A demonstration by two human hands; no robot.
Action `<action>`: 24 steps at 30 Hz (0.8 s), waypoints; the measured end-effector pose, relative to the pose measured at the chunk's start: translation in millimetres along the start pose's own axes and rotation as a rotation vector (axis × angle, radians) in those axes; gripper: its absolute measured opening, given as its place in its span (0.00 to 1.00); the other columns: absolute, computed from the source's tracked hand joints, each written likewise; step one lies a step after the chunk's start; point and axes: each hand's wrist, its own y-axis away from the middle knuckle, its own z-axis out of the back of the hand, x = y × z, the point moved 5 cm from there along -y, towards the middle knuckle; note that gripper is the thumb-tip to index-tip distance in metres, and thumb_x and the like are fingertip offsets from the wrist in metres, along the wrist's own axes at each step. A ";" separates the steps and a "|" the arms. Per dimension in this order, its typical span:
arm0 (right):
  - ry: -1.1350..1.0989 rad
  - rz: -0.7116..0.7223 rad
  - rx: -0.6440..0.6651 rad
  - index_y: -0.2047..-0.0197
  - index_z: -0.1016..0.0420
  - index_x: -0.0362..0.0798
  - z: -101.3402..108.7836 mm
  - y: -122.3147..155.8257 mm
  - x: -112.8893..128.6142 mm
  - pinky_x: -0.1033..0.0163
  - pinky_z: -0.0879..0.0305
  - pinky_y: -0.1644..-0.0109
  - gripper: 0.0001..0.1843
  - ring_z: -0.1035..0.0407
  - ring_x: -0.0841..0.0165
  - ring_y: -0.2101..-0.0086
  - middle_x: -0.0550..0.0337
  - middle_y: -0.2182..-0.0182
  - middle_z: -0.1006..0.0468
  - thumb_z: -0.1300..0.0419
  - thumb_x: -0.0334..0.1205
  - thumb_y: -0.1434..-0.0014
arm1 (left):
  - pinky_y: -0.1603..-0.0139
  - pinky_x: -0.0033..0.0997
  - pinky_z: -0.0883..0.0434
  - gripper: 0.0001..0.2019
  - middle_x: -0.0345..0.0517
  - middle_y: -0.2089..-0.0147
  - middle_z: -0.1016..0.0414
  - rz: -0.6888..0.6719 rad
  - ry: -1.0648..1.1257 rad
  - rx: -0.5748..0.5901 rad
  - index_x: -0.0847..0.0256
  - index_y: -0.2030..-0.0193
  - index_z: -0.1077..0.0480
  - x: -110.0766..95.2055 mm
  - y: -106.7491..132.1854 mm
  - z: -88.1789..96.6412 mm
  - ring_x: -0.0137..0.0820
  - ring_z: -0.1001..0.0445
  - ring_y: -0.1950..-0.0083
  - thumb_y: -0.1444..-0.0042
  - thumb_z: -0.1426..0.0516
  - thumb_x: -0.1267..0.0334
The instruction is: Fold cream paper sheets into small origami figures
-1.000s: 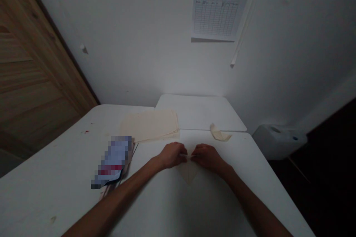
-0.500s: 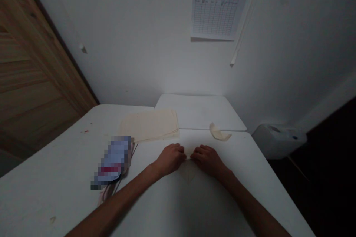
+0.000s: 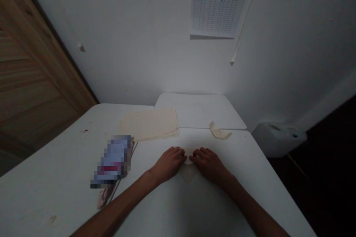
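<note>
A small pale folded paper (image 3: 188, 172) lies on the white table (image 3: 194, 207), its point toward me. My left hand (image 3: 169, 163) rests on its left part with fingers stretched flat. My right hand (image 3: 208, 163) lies on its right part, fingers also flat and pressing down. The fingertips of both hands nearly meet over the paper's upper edge, which they partly hide.
A stack of cream sheets (image 3: 148, 124) lies behind my left hand. A blurred-out packet (image 3: 112, 161) sits to the left, with something pinkish (image 3: 102, 198) under it. A crumpled paper piece (image 3: 218, 132) lies at the back right. A second white table (image 3: 198, 111) adjoins. A chart (image 3: 215, 11) hangs on the wall.
Both hands went from a pinch on the paper's top edge to lying flat on it. The paper now sits flat on the table.
</note>
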 end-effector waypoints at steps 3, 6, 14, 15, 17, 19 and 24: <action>-0.027 -0.015 0.019 0.51 0.29 0.50 3.0 4.2 2.6 0.59 0.41 0.52 0.12 0.36 0.64 0.57 0.55 0.55 0.27 0.46 0.33 0.37 | 0.54 0.38 0.37 0.08 0.48 0.57 0.31 -0.003 -0.014 -0.010 0.61 0.54 0.32 -2.4 4.4 -2.1 0.38 0.35 0.55 0.37 0.48 0.68; -0.061 -0.045 0.033 0.48 0.31 0.50 8.5 7.8 5.2 0.57 0.42 0.50 0.16 0.36 0.63 0.55 0.54 0.53 0.28 0.46 0.32 0.38 | 0.52 0.39 0.37 0.08 0.49 0.56 0.31 -0.005 -0.007 -0.015 0.62 0.52 0.33 -4.1 7.2 -3.8 0.38 0.35 0.54 0.38 0.48 0.69; -0.145 -0.120 0.071 0.41 0.36 0.53 19.6 9.9 11.3 0.55 0.45 0.46 0.26 0.38 0.61 0.52 0.53 0.50 0.31 0.46 0.31 0.43 | 0.50 0.40 0.38 0.16 0.51 0.52 0.33 0.025 0.035 0.013 0.59 0.46 0.35 -5.3 6.2 0.9 0.40 0.36 0.51 0.42 0.46 0.71; -0.145 -0.128 0.066 0.41 0.35 0.53 19.9 10.0 11.5 0.55 0.45 0.46 0.25 0.38 0.61 0.52 0.53 0.50 0.31 0.46 0.31 0.43 | 0.50 0.40 0.38 0.17 0.51 0.52 0.34 0.024 0.036 0.018 0.59 0.46 0.36 -5.5 6.1 1.4 0.40 0.36 0.51 0.42 0.46 0.71; -0.141 -0.142 0.055 0.42 0.35 0.53 19.9 10.6 11.8 0.55 0.45 0.46 0.25 0.39 0.61 0.52 0.54 0.50 0.31 0.46 0.31 0.42 | 0.49 0.40 0.38 0.18 0.51 0.52 0.34 0.020 0.040 0.024 0.59 0.45 0.36 -6.2 6.1 1.7 0.40 0.36 0.50 0.43 0.46 0.71; -0.135 -0.150 0.049 0.42 0.35 0.53 19.4 11.1 12.4 0.55 0.45 0.46 0.24 0.39 0.60 0.52 0.54 0.50 0.31 0.47 0.31 0.42 | 0.49 0.40 0.38 0.20 0.51 0.51 0.34 0.011 0.042 0.025 0.59 0.44 0.36 -7.0 6.5 0.6 0.40 0.36 0.50 0.44 0.45 0.72; -0.109 -0.180 0.041 0.41 0.35 0.53 13.6 12.3 14.4 0.54 0.44 0.46 0.25 0.39 0.59 0.51 0.53 0.48 0.30 0.47 0.31 0.42 | 0.49 0.39 0.38 0.17 0.51 0.53 0.32 -0.014 0.041 0.038 0.63 0.46 0.35 -9.1 7.3 -6.6 0.39 0.35 0.51 0.42 0.47 0.73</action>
